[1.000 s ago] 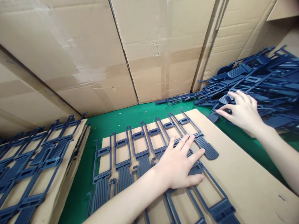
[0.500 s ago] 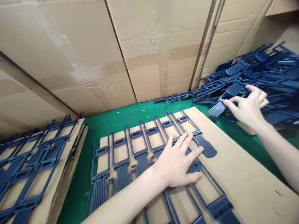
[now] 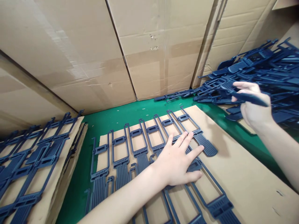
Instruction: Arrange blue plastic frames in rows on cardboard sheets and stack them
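Note:
My left hand [image 3: 176,163] lies flat with fingers spread, resting on dark blue plastic frame pieces with ribbed paddle ends. These pieces [image 3: 121,175] stand side by side in rows on a cardboard sheet [image 3: 247,183]; my left forearm and hand hide some of them. Above the table at the right, my right hand [image 3: 258,113] grips one dark blue plastic piece [image 3: 251,97], seen nearly edge-on between thumb and fingers. Just behind that hand is a heaped pile of similar pieces [image 3: 273,70].
On the left, a stack of cardboard sheets [image 3: 54,186] carries more such pieces. Large cardboard boxes [image 3: 163,62] form a wall along the back. The table top is green [image 3: 144,109]. A few pieces [image 3: 174,94] trail out from the pile along the boxes.
My right hand has lifted a piece from the edge of the pile and turned it, its paddle now pointing right. My left hand stays in place.

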The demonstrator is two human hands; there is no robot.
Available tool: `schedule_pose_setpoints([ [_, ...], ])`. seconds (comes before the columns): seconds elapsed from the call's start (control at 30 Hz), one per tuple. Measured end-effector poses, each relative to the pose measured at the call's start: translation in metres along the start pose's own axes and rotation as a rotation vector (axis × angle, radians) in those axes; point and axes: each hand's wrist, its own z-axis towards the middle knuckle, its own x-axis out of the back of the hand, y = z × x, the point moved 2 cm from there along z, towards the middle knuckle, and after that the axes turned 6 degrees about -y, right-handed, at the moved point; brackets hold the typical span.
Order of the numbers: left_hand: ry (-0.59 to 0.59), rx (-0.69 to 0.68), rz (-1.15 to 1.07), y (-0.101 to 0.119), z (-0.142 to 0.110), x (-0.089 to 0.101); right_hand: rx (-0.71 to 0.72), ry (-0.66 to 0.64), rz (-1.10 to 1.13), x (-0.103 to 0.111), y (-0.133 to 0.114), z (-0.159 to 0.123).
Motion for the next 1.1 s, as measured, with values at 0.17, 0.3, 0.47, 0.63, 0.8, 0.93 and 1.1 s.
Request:
schedule_pose_setpoints([
  [0.17,0.003,-0.003,-0.002,0.000,0.000,0.000,-0.186,-0.129,0.610,0.005,-0.011,0.006],
  [0.3,0.003,0.000,0.002,0.001,-0.001,0.001,-0.357,-0.161,0.951,0.010,-0.008,0.005],
  [0.47,-0.007,0.002,0.003,0.002,0.000,0.002,-0.572,0.168,1.689,0.005,-0.011,0.002],
  [0.63,-0.006,0.004,0.004,0.001,0.000,0.002,-0.585,0.114,1.845,0.000,-0.022,-0.002],
  [0.8,-0.013,0.010,0.003,0.001,0.000,0.003,-0.598,0.006,1.860,-0.005,-0.014,-0.002],
  [0.93,-0.015,0.011,0.000,0.001,0.000,0.003,-0.600,-0.102,1.824,-0.007,0.001,-0.002],
  [1.1,-0.017,0.010,0.003,0.000,0.001,0.002,-0.665,-0.086,1.800,-0.013,0.001,-0.006],
])
